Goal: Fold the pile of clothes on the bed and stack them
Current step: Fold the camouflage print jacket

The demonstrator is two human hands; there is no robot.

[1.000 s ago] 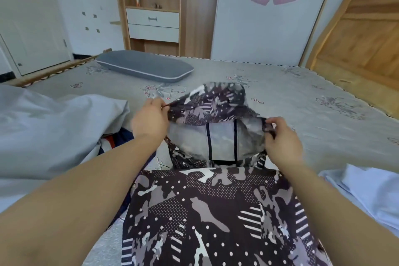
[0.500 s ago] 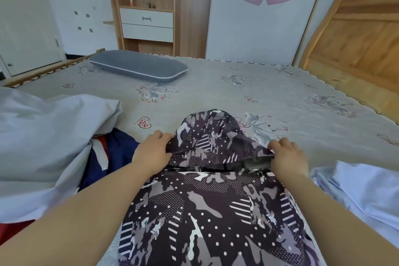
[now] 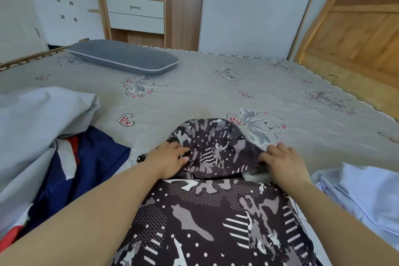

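A dark camouflage-patterned hooded jacket (image 3: pixel 211 218) lies spread flat on the bed (image 3: pixel 216 93) in front of me, its hood (image 3: pixel 213 147) pointing away. My left hand (image 3: pixel 168 157) rests flat on the hood's left edge with fingers extended. On the hood's right edge lies my right hand (image 3: pixel 285 162), fingers also straight, pressing the fabric down. A pile of clothes sits at the left: a pale grey garment (image 3: pixel 36 127) over a navy, white and red one (image 3: pixel 82 166). A light blue garment (image 3: pixel 362 196) lies at the right.
A grey pillow (image 3: pixel 123 57) lies at the far left of the bed. A wooden headboard (image 3: pixel 356 34) stands on the right, a wooden shelf with drawers (image 3: pixel 136 6) against the back wall. The grey patterned sheet beyond the hood is bare.
Both hands lowered the hood from the air onto the bed, let go of its edges, and now lie flat on it with straightened fingers.
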